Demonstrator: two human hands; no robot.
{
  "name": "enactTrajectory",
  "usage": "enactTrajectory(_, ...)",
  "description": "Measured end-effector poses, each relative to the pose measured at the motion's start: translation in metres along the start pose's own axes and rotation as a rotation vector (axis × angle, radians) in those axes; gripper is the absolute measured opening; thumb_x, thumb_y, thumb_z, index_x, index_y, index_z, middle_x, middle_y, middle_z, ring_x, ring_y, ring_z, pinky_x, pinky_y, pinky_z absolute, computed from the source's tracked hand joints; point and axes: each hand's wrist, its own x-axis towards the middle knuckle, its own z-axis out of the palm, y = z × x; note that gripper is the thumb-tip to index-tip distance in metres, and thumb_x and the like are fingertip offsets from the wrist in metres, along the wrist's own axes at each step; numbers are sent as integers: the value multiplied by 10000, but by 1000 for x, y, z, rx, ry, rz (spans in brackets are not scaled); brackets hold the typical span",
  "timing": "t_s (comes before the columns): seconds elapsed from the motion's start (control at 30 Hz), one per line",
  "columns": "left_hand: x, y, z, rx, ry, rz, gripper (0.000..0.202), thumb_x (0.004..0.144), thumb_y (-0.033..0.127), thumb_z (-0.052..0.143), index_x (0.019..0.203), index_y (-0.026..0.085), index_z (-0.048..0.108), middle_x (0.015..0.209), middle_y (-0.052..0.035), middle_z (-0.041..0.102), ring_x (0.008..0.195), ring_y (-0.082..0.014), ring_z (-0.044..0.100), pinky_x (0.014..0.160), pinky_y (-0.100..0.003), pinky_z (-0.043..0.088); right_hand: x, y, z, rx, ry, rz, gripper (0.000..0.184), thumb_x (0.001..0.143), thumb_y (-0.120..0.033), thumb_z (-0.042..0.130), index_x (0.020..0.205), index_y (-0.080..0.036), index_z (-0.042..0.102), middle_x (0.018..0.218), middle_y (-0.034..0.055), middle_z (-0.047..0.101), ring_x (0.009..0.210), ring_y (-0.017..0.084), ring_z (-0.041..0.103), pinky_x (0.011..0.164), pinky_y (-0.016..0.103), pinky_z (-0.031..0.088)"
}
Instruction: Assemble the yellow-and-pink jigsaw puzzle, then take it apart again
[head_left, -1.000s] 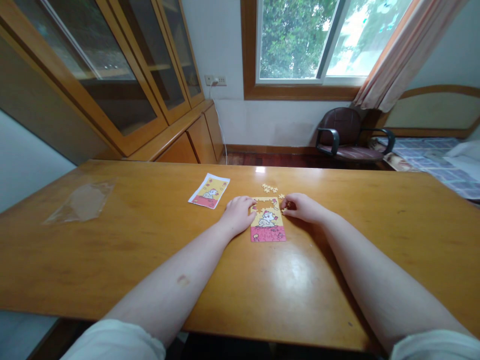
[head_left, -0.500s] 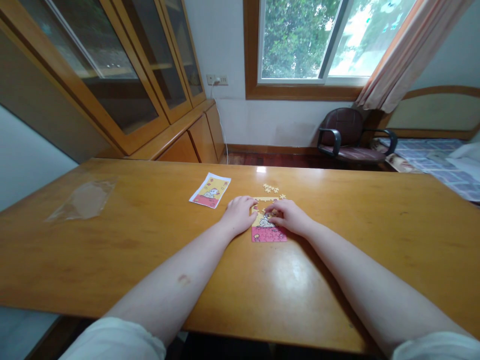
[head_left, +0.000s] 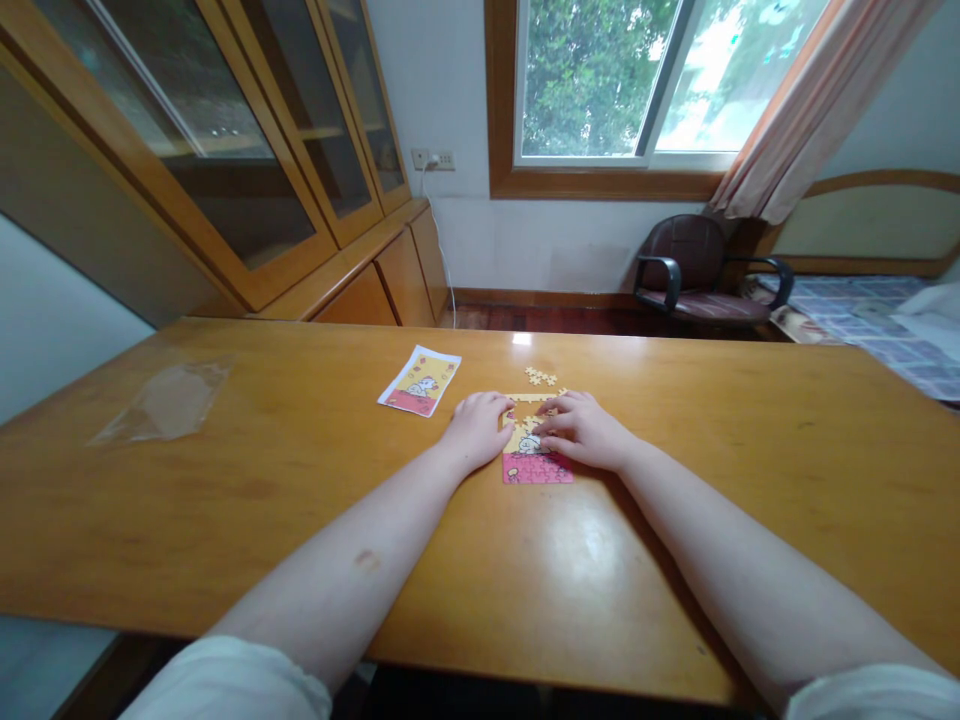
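A partly assembled jigsaw puzzle [head_left: 536,468] lies flat between my hands, pink along its near part and yellow above, with a white cartoon animal across the middle. A gap shows the table inside its far part, below a yellow strip of joined edge pieces [head_left: 531,398]. My left hand [head_left: 478,430] rests along the puzzle's left edge, thumb apart from the fingers. Over the right side lies my right hand [head_left: 589,430], its fingers spread and touching the pieces; it covers part of the picture. Several loose puzzle pieces [head_left: 540,377] sit just beyond the strip.
A printed reference picture [head_left: 421,382] lies left of the puzzle. Farther left is a clear plastic bag [head_left: 169,400] on the wooden table [head_left: 300,400]. Behind the table stand a glass-fronted cabinet [head_left: 330,235] and a dark office chair [head_left: 686,265].
My right hand has shifted slightly and its fingers have spread out over the puzzle's right side, covering the loose piece near the far right corner. My left hand stays in place.
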Motion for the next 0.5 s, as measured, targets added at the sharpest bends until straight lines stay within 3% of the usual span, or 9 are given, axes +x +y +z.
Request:
enactTrajectory(0.2, 0, -1, 2, 2, 24, 13, 288, 867, 291, 529, 1127, 229, 637, 1180, -54, 641, 1128, -238, 541, 1010, -383, 411, 0, -5, 0, -20, -43, 13, 354, 866, -497, 593, 1133, -291, 697, 1296, 106, 573, 1167, 296, 506, 1019, 519, 334)
enactTrajectory(0.5, 0, -3, 3, 7, 31, 18, 304, 858, 314, 553, 1140, 232, 632, 1186, -55, 639, 1138, -249, 540, 1016, -400, 415, 0, -5, 7, -63, -44, 45, 501, 825, -601, 594, 1222, -300, 645, 1475, 130, 411, 1318, 348, 399, 1111, 605, 196)
